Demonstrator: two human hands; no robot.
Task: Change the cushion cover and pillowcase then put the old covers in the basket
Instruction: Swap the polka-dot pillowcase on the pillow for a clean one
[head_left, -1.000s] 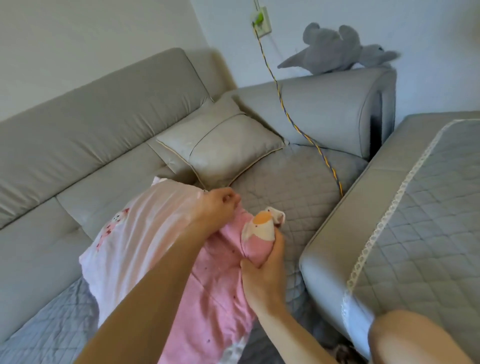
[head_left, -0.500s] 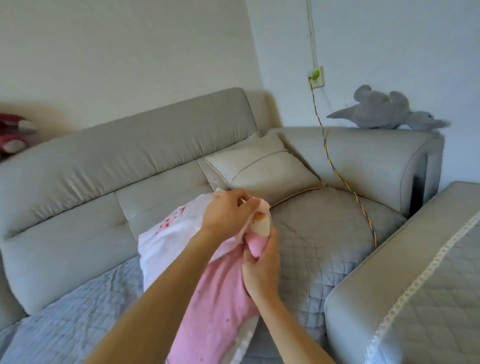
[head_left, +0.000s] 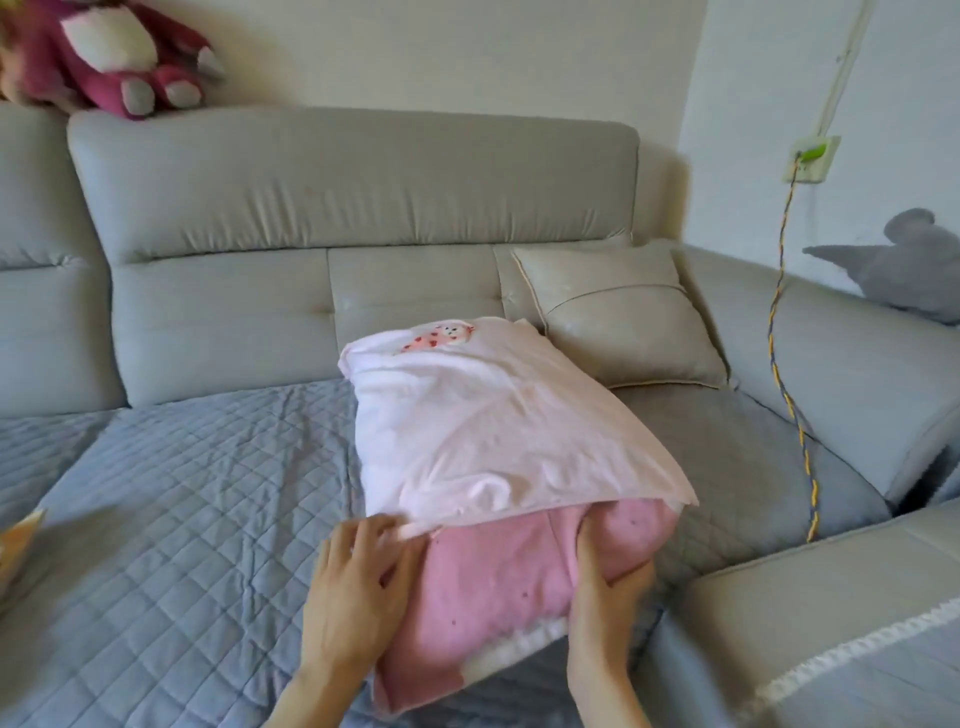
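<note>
Pillow (head_left: 498, 582), dark pink with small dots, lies on the sofa (head_left: 182, 493) seat, near the middle. Its far part sits inside a pale cover (head_left: 493, 426) with a strawberry print. The left hand (head_left: 358, 587) pinches the cover's hem. The right hand (head_left: 602, 597) grips the pillow's near right side, probably to steady it. A grey cushion (head_left: 623, 322) leans far right.

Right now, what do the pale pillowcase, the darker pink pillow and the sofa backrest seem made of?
The pale pillowcase: thin matte cloth, probably cotton; it creases finely. The darker pink pillow: soft matte fabric, maybe brushed or fleecy; surface looks slightly fuzzy. The sofa backrest: leather or imitation, I cannot tell which; smooth, faint sheen, broad wrinkles.
</note>
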